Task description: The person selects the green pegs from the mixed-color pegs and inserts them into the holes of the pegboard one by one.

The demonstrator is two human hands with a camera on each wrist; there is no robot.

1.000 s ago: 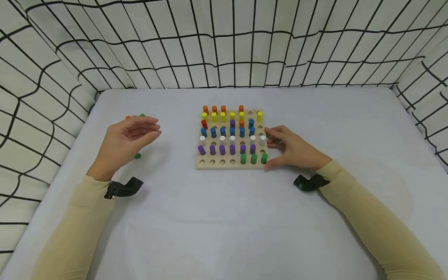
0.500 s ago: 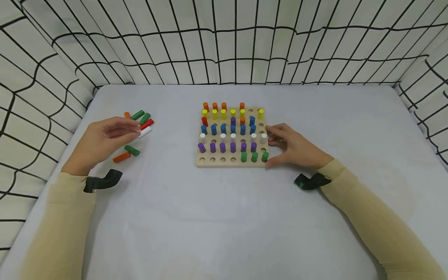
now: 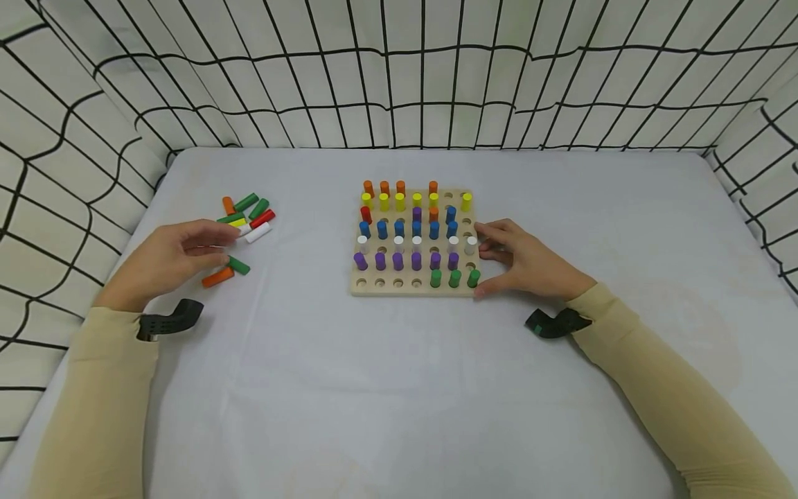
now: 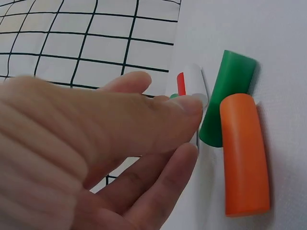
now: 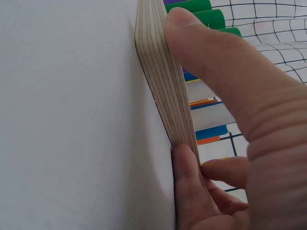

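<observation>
A wooden pegboard [image 3: 411, 290] lies mid-table, with rows of orange, yellow, blue, white, purple and green pegs standing in it. My right hand [image 3: 526, 263] holds its right edge; in the right wrist view the thumb [image 5: 184, 31] presses by the near corner and other fingers meet the plywood side. My left hand [image 3: 181, 260] hovers at the loose pegs, thumb and fingers apart, no peg visible between them. Nearest to it are a green peg [image 4: 228, 98], an orange peg [image 4: 244, 158] and a white peg [image 3: 258, 233]. The hand covers part of this pile.
More loose pegs lie just beyond the left hand, among them a red peg [image 3: 262, 219] and a yellow peg [image 3: 237, 222]. A white cloth [image 3: 399, 388] covers the table. Black-grid white panels [image 3: 424, 76] stand behind it and at both sides.
My left hand has moved left, away from the board, to the loose pegs, uncovering several of them. The right hand stays on the board's edge. The view has shifted slightly.
</observation>
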